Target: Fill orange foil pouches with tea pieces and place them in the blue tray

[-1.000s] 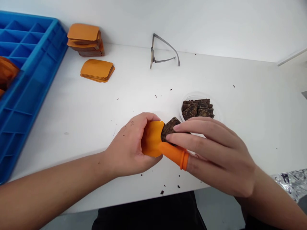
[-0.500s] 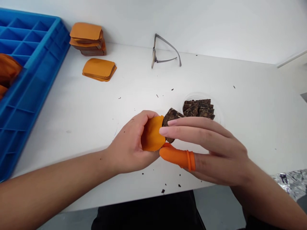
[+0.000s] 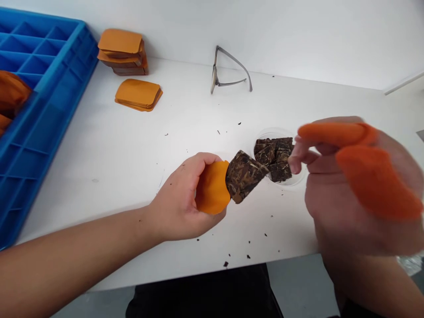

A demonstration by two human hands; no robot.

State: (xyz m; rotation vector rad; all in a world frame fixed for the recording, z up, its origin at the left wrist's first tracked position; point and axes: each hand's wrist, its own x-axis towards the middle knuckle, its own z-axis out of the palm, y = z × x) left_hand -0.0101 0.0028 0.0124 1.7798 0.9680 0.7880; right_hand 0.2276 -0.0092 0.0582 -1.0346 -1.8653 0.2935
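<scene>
While the left hand (image 3: pixel 180 198) curls its fingers and thumb tightly around a rounded orange sheet (image 3: pixel 212 187), a dark brown flaky slab (image 3: pixel 244 176) juts out from the sheet's right edge, pressed against it and tilted over the white counter (image 3: pixel 132 145). The right hand (image 3: pixel 351 190), blurred and raised at the right, is well apart from the slab and holds nothing visible; its fingers are loosely spread, and two wear orange rubber finger cots (image 3: pixel 374 181). Its lowest fingertip is just beside a clear round dish (image 3: pixel 300 176) holding dark brown slices (image 3: pixel 273 157). Dark crumbs (image 3: pixel 247 256) lie scattered on the counter. Farther back stand stacks of orange sheets and dark slabs (image 3: pixel 122 51), a loose stack of orange sheets (image 3: pixel 138 95), grey-framed glasses (image 3: pixel 236 62), and a blue plastic compartment tray (image 3: pixel 66 75).
</scene>
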